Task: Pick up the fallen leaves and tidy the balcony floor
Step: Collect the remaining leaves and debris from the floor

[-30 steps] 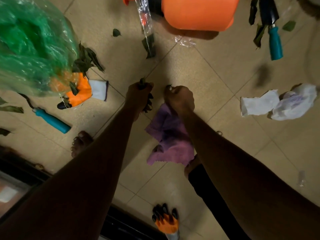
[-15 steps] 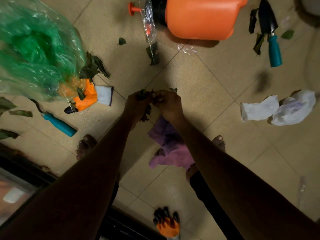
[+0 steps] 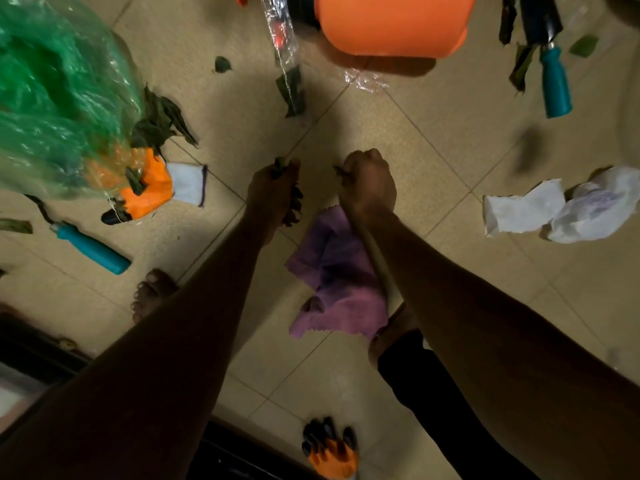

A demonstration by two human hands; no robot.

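You are standing over a tiled balcony floor (image 3: 433, 161) that is carrying everything else. A green plastic bag (image 3: 59, 91) is filling the upper left, with a clump of leaves (image 3: 157, 124) lying at its edge and touching an orange glove (image 3: 147, 188). An orange container (image 3: 391, 24) is sitting at the top centre. A purple cloth (image 3: 336, 271) is lying under your right forearm. Crumpled white paper (image 3: 561, 209) is resting to the right. A blue-handled tool (image 3: 91, 249) is lying at the left, and a trowel (image 3: 550, 60) at the upper right with a leaf (image 3: 519, 69) beside it. Your left hand (image 3: 273, 192) is closing its grip on a bunch of leaves (image 3: 293, 207). Your right hand (image 3: 369, 183) is curling into a fist, pinching a small dark bit I cannot identify. One loose leaf (image 3: 292, 91) is lying just ahead of both hands, a smaller leaf (image 3: 221, 64) farther left.
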